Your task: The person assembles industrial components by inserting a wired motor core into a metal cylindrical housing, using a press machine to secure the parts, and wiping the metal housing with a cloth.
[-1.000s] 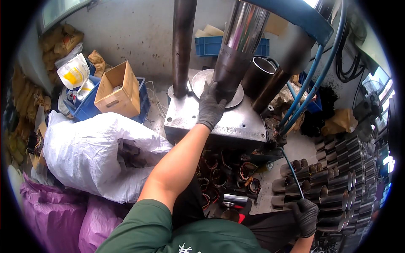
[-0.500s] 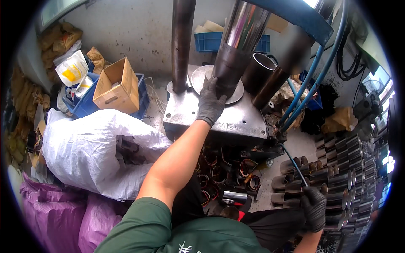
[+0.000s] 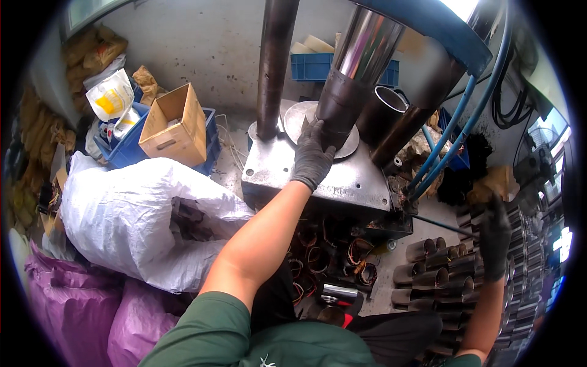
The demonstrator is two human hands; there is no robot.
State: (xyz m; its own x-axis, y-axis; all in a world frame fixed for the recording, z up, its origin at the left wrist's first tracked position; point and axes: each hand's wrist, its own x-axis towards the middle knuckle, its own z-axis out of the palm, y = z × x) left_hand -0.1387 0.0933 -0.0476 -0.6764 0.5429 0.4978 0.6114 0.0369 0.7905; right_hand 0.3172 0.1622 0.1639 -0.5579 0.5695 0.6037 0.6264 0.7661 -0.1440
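My left hand (image 3: 313, 158), in a dark glove, is closed against the near side of a dark metal cylinder (image 3: 338, 101), its thumb and fingers apart around the lower end. That cylinder stands tilted in the view, beneath a shiny metal shaft (image 3: 369, 46) and over a round plate (image 3: 298, 116) on the metal press base (image 3: 284, 175). Off to the right, my gloved right hand (image 3: 496, 238) is at the end of a thin lever (image 3: 445, 225) that runs out from the base's right corner. Its fingers are blurred, but it appears closed on the lever.
Dark columns (image 3: 274, 73) rise beside the cylinder, and blue hoses (image 3: 468, 134) curve down on the right. Rows of metal tubes (image 3: 431, 278) lie at right. Wound coils (image 3: 361, 251) sit below the base. A white sack (image 3: 116, 214), purple sacks (image 3: 70, 293) and a cardboard box (image 3: 177, 128) stand left.
My right hand has moved up and to the right, and the lever has swung up with it. My left hand stays on the cylinder; the whole view has shifted slightly.
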